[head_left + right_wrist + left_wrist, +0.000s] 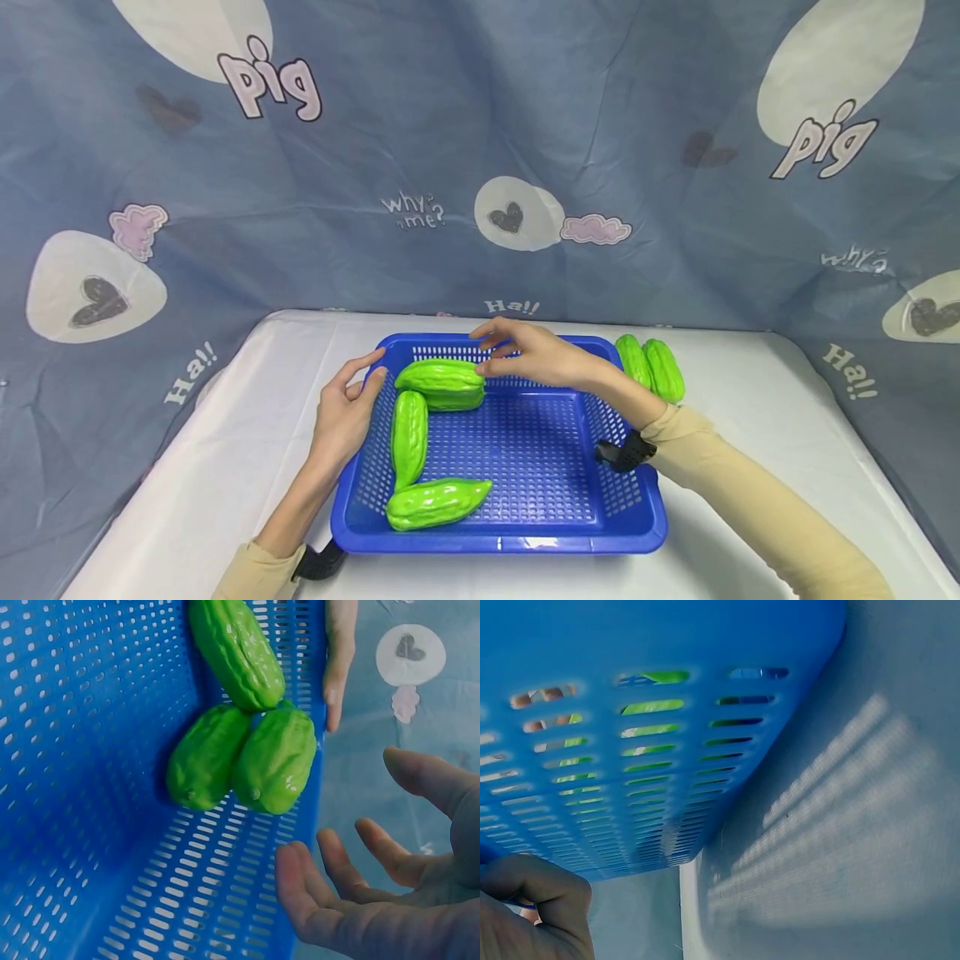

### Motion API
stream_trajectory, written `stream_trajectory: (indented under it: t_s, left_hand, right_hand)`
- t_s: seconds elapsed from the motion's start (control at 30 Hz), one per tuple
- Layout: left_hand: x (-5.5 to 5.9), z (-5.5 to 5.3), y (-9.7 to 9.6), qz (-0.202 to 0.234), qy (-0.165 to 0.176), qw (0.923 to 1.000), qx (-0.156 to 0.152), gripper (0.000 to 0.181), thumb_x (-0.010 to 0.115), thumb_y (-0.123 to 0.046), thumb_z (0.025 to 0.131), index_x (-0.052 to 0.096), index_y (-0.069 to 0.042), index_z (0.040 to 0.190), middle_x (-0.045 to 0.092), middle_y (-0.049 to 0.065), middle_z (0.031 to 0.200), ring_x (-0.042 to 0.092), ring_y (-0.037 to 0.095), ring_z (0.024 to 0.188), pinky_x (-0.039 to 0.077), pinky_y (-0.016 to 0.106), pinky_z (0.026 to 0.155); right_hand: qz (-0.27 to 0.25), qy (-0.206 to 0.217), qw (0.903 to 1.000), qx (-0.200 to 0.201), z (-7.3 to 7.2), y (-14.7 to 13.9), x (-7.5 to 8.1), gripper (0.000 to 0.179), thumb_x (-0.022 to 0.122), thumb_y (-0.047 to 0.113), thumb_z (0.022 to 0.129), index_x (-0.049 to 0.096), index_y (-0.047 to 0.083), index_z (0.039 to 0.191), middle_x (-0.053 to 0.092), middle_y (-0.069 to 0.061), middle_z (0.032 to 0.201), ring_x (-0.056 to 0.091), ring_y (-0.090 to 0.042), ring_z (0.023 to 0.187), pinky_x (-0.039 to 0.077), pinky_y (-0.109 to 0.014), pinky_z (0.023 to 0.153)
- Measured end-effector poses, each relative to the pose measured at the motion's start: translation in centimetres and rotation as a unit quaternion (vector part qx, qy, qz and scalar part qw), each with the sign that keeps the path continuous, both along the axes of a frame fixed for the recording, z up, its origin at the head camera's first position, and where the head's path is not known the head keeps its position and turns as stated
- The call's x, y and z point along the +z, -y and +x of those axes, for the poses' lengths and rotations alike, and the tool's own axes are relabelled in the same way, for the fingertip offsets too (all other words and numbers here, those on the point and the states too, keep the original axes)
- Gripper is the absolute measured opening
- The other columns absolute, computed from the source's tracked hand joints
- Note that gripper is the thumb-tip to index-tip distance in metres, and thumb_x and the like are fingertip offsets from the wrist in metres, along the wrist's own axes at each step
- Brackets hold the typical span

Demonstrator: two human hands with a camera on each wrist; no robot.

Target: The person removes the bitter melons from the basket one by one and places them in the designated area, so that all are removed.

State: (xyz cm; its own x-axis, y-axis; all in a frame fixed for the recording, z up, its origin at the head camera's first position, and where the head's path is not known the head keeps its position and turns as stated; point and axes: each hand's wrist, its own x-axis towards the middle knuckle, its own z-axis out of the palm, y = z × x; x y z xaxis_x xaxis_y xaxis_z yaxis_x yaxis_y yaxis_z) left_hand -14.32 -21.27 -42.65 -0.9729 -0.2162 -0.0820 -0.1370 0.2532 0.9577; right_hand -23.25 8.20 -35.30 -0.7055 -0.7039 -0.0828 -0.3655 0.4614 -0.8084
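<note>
Right hand above the far edge of the blue perforated plastic basket; fingers parted, loosely bent, nothing held. Two glossy, ridged, bright-green gourds lie just leftward of its fingers, in the basket's far-left corner, long axes along the far wall, right ends nearer this hand. Left hand grips the left rim.
</note>
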Motion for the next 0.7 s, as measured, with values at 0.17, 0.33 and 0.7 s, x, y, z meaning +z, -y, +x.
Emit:
stream_trajectory:
  t_s: [0.17, 0.33, 0.7]
  left_hand:
    - [0.0, 0.0, 0.0, 0.003, -0.001, 1.0000, -0.002, 0.041, 0.058, -0.041, 0.112, 0.060, -0.031, 0.152, 0.076, -0.001, 0.076, 0.064, 0.011, 0.053, 0.052, 0.026, 0.048]
    - [0.0, 0.0, 0.0, 0.005, -0.004, 1.0000, -0.006, 0.040, 0.058, -0.040, 0.112, 0.060, -0.031, 0.151, 0.073, -0.003, 0.071, 0.062, 0.010, 0.051, 0.050, 0.026, 0.046]
    - [-0.1, 0.0, 0.0, 0.010, -0.005, 0.9999, -0.006, 0.040, 0.058, -0.040, 0.112, 0.060, -0.031, 0.151, 0.070, -0.005, 0.069, 0.060, 0.009, 0.049, 0.049, 0.025, 0.045]
  right_hand:
    - [-0.006, 0.032, 0.9994, 0.012, -0.4, 0.5, -0.3, 0.058, 0.071, 0.022, 0.105, 0.051, 0.003, 0.156, 0.056, -0.021, 0.157, 0.061, -0.039, 0.140, 0.056, -0.046, 0.113]
    - [-0.008, 0.075, 0.9969, 0.018, -0.8, 0.9, -0.7, 0.058, 0.068, 0.022, 0.107, 0.049, 0.002, 0.158, 0.054, -0.024, 0.159, 0.058, -0.038, 0.146, 0.055, -0.051, 0.115]
    - [0.024, 0.094, 0.9947, 0.033, -0.8, 2.1, -1.7, 0.061, 0.066, 0.029, 0.108, 0.047, 0.004, 0.160, 0.057, -0.017, 0.160, 0.060, -0.032, 0.143, 0.056, -0.052, 0.112]
